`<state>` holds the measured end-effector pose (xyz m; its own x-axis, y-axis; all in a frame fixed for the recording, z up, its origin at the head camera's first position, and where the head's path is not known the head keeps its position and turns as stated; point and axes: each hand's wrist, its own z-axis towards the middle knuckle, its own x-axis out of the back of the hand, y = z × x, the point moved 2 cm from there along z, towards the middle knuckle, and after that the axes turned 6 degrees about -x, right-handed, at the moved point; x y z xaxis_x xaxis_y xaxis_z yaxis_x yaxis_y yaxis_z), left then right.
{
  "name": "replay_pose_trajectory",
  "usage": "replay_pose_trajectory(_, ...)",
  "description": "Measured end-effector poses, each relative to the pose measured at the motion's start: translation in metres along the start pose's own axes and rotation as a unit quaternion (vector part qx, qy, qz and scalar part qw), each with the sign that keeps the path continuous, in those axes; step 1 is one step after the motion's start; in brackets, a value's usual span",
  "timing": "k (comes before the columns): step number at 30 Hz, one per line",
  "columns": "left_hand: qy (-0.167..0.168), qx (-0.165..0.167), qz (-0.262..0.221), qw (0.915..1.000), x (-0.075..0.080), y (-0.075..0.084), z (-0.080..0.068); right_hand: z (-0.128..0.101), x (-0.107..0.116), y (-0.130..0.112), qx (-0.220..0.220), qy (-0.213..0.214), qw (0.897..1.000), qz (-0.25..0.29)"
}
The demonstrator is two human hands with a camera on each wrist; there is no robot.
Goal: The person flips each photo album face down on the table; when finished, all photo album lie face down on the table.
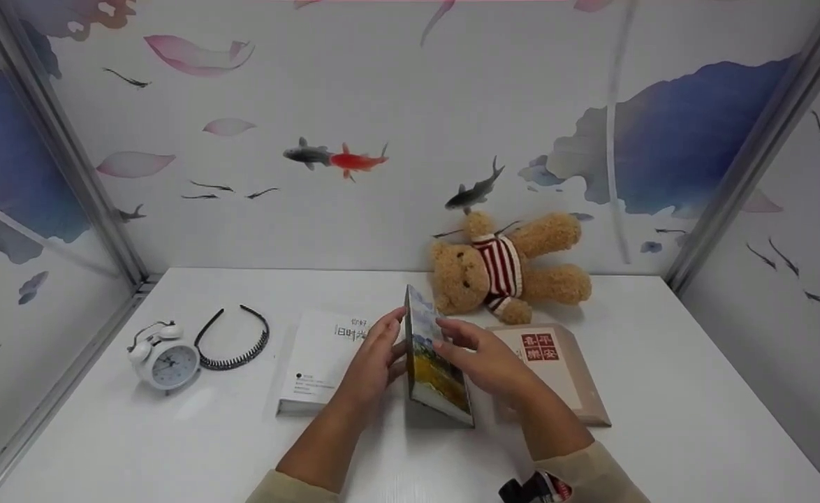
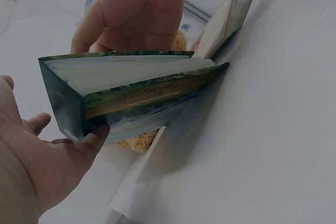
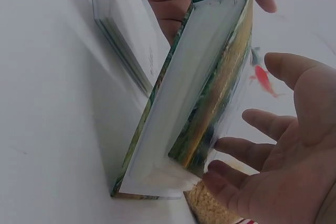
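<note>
A book with a painted landscape cover (image 1: 436, 367) stands tilted on its edge on the white table (image 1: 172, 447), slightly open. My left hand (image 1: 381, 349) rests flat against its left side, with the thumb (image 2: 97, 132) touching the lower cover near the spine. From the right, my right hand (image 1: 469, 348) touches the cover with spread, relaxed fingers (image 3: 236, 150). The book's page block (image 3: 184, 93) faces the right wrist view. In the left wrist view the same book (image 2: 142, 90) fills the middle, with my right hand (image 2: 136, 9) behind it.
A white book (image 1: 316, 360) lies flat left of the hands and a tan book with red characters (image 1: 564, 370) lies right. A teddy bear (image 1: 504, 269) lies by the back wall. An alarm clock (image 1: 165, 360) and a black headband (image 1: 235, 340) sit at the left.
</note>
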<state>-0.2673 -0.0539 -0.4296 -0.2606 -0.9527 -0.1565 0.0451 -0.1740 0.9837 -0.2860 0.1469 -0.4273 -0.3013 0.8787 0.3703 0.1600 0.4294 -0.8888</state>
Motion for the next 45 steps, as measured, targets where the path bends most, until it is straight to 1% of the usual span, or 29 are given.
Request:
replay_pose_trajectory(3,0.000,-0.007,-0.022,0.9997,0.000,0.003,0.000,-0.002,-0.002,-0.004,0.014,-0.017,0.999,0.039)
replay_pose_trajectory(6,-0.004,-0.020,-0.034,0.9992,-0.001,0.008,-0.001,-0.005,-0.003,-0.009,0.043,-0.029,0.995,0.080)
replay_pose_trajectory(9,-0.005,-0.029,-0.013,0.9995,-0.003,0.014,-0.002,-0.009,-0.004,-0.015,0.078,-0.029,0.990,0.116)
replay_pose_trajectory(11,-0.009,-0.043,0.002,0.9990,-0.004,0.017,-0.004,-0.011,-0.004,-0.018,0.097,-0.026,0.985,0.141)
replay_pose_trajectory(13,-0.014,-0.052,0.016,0.9984,-0.005,0.019,-0.004,-0.011,-0.004,-0.019,0.106,-0.020,0.981,0.161)
replay_pose_trajectory(16,-0.024,-0.053,0.016,0.9982,-0.005,0.016,-0.004,-0.009,-0.002,-0.020,0.109,-0.004,0.978,0.178)
replay_pose_trajectory(18,-0.029,-0.041,0.013,0.9987,-0.003,0.012,-0.003,-0.008,0.000,-0.019,0.105,0.014,0.979,0.172)
replay_pose_trajectory(20,-0.029,-0.019,0.022,0.9992,-0.002,0.005,-0.001,-0.008,0.003,-0.017,0.098,0.037,0.982,0.157)
replay_pose_trajectory(25,-0.018,0.044,0.055,0.9974,0.002,-0.014,0.001,-0.007,0.016,-0.014,0.077,0.082,0.985,0.131)
replay_pose_trajectory(27,-0.021,0.068,0.046,0.9964,0.002,-0.021,0.001,-0.006,0.021,-0.013,0.065,0.091,0.986,0.127)
replay_pose_trajectory(30,-0.030,0.091,0.023,0.9952,0.002,-0.028,0.002,-0.005,0.028,-0.011,0.049,0.097,0.988,0.113)
replay_pose_trajectory(33,-0.030,0.100,0.010,0.9945,0.003,-0.032,0.002,-0.003,0.031,-0.010,0.048,0.089,0.989,0.108)
replay_pose_trajectory(37,-0.023,0.094,0.023,0.9950,0.004,-0.034,0.002,-0.002,0.031,-0.008,0.050,0.081,0.990,0.108)
replay_pose_trajectory(41,-0.022,0.088,0.045,0.9949,0.004,-0.033,0.001,0.001,0.034,-0.003,0.030,0.091,0.991,0.095)
replay_pose_trajectory(45,-0.020,0.084,0.049,0.9950,0.003,-0.032,0.001,0.006,0.040,0.005,0.004,0.105,0.991,0.078)
